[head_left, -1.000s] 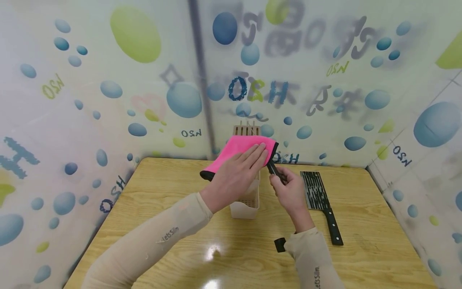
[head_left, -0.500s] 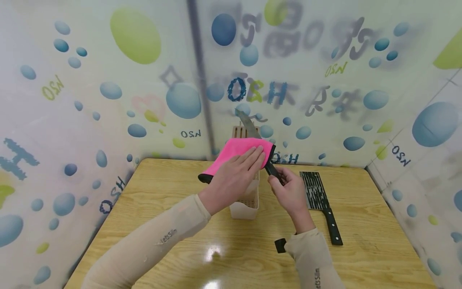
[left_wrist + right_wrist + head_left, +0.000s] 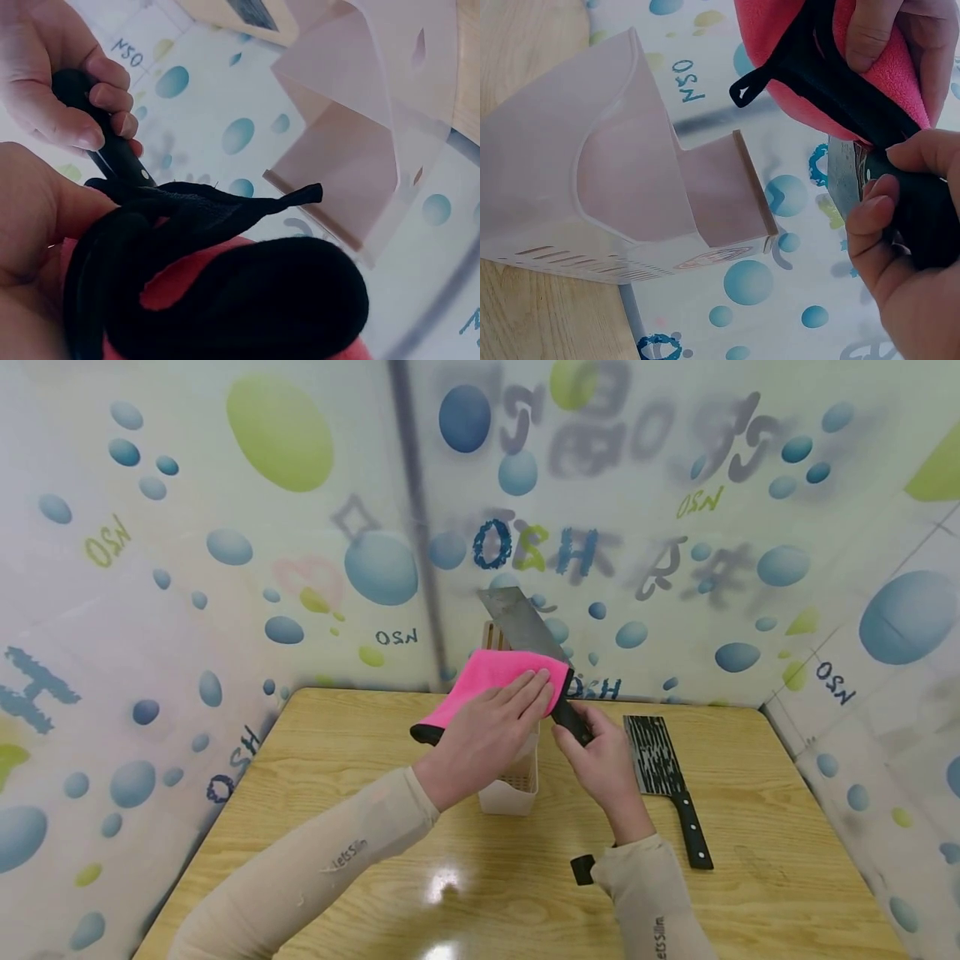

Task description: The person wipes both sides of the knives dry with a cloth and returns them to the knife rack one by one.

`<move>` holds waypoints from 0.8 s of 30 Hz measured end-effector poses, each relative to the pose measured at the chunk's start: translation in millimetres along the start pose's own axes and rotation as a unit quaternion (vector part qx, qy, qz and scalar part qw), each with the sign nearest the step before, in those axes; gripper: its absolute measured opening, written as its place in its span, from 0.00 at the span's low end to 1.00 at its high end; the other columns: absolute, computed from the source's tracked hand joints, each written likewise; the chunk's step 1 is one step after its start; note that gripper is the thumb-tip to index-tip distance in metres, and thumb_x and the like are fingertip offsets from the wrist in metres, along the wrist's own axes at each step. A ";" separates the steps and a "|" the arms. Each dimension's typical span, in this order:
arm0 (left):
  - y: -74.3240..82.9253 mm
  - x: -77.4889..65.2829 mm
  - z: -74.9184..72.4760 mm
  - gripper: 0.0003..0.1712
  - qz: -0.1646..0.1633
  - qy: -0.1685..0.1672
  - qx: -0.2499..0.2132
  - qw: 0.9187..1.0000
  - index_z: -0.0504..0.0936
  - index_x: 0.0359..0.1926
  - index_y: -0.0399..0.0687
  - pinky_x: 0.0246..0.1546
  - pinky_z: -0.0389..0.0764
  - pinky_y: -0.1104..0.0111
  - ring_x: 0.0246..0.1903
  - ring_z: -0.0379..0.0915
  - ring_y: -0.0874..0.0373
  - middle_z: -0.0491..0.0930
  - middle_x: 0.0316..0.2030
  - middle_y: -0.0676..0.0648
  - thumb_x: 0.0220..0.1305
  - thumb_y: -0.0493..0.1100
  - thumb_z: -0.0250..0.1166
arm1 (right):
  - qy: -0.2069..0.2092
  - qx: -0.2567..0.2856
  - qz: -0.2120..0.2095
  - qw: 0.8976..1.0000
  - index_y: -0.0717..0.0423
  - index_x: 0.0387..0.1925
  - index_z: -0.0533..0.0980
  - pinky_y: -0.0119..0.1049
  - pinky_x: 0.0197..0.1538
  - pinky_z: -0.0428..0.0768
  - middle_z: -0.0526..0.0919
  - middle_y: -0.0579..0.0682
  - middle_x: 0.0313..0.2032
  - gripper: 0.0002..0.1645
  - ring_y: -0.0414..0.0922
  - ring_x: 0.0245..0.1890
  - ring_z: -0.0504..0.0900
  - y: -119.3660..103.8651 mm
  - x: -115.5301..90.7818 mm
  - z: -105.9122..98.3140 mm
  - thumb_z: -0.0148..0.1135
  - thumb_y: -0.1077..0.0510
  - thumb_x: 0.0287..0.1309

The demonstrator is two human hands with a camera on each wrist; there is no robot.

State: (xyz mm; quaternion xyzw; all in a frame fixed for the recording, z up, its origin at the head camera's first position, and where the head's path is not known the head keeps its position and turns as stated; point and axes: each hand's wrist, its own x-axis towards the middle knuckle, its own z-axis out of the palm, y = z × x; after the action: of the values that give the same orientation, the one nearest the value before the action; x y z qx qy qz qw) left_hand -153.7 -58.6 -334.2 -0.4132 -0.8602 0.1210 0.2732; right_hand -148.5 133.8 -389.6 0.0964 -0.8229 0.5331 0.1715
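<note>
My right hand grips the black handle of a kitchen cleaver. Its broad grey blade points up and to the left, flat side showing in the head view. A pink cloth with black edging lies across the lower blade. My left hand holds that cloth, fingers laid straight over its top. In the right wrist view, the left thumb presses the cloth from the other side. Folds of the black edging fill the lower left wrist view. Cloth covers the blade near the handle.
Behind the hands, a beige plastic knife holder with slots stands on the wooden table. A second cleaver, its blade patterned black and white, lies to the right. A small black piece shows beside my right sleeve. Patterned walls enclose the table.
The cleaver blade, hidden behind the cloth a second ago, came into view narrow and now shows its broad side. My right hand has turned the handle slightly; the cloth has shifted slightly down.
</note>
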 end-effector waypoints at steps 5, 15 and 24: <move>1.0 1.3 -1.0 0.33 0.004 -0.011 0.010 1.000 0.67 0.75 0.36 0.62 0.80 0.65 0.74 0.64 0.49 0.66 0.75 0.39 0.74 0.39 0.63 | 0.007 -0.009 -0.008 1.000 0.68 0.55 0.79 0.34 0.36 0.79 0.86 0.65 0.48 0.20 0.54 0.37 0.81 1.6 0.1 0.9 0.67 0.65 0.63; -0.6 5.0 -1.0 0.32 0.004 -0.030 0.020 0.999 0.66 0.75 0.35 0.62 0.80 0.64 0.74 0.64 0.49 0.67 0.74 0.39 0.75 0.40 0.61 | -0.003 -0.018 -0.043 0.999 0.70 0.55 0.76 0.45 0.41 0.81 0.83 0.66 0.49 0.19 0.56 0.40 0.80 5.5 -0.9 4.1 0.66 0.70 0.63; -5.9 9.2 2.6 0.31 -0.012 -0.043 0.006 0.999 0.67 0.75 0.35 0.64 0.79 0.63 0.73 0.65 0.49 0.67 0.74 0.38 0.76 0.40 0.60 | 0.001 -0.024 -0.068 0.997 0.70 0.54 0.76 0.44 0.39 0.78 0.83 0.66 0.47 0.20 0.56 0.39 0.79 6.8 -2.6 5.4 0.67 0.70 0.60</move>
State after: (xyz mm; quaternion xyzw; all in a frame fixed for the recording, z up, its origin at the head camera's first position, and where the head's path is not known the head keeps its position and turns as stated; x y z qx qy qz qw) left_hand -163.7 -55.1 -330.3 -0.3953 -0.8755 0.1402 0.2398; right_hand -149.3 131.6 -398.4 0.1474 -0.8268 0.5002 0.2108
